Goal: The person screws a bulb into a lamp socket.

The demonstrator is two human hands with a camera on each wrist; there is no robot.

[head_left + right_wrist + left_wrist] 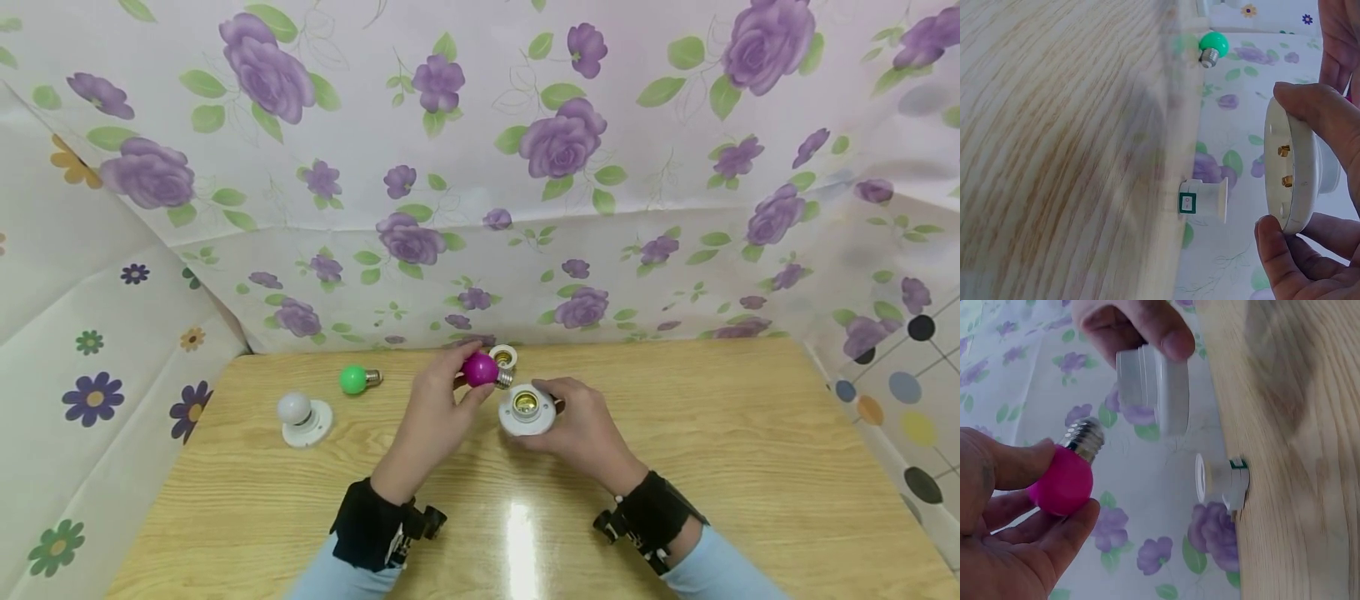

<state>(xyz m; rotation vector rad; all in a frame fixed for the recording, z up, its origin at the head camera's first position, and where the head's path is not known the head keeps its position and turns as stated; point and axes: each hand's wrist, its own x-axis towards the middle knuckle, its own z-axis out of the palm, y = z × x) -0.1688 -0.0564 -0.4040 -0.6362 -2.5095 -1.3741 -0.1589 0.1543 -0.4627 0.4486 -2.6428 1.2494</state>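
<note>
My left hand (437, 400) pinches a magenta light bulb (1065, 481) by its round globe; the silver screw base points away from the palm, toward the right hand. In my right hand (585, 429) a round white lamp holder (527, 408) is gripped by its rim, brass-lined opening facing up. Two brass screws show on its underside in the right wrist view. Bulb and lamp holder are apart, side by side above the table. Behind them stands a smaller white socket (503, 357) with a green-edged label, partly covered by the bulb in the head view.
A green bulb (352, 380) lies on its side at the back left of the wooden table (720, 450). Farther left, a white bulb (294, 408) sits in a round white lamp holder base (318, 423). Floral cloth (480, 167) rises behind the table's back edge.
</note>
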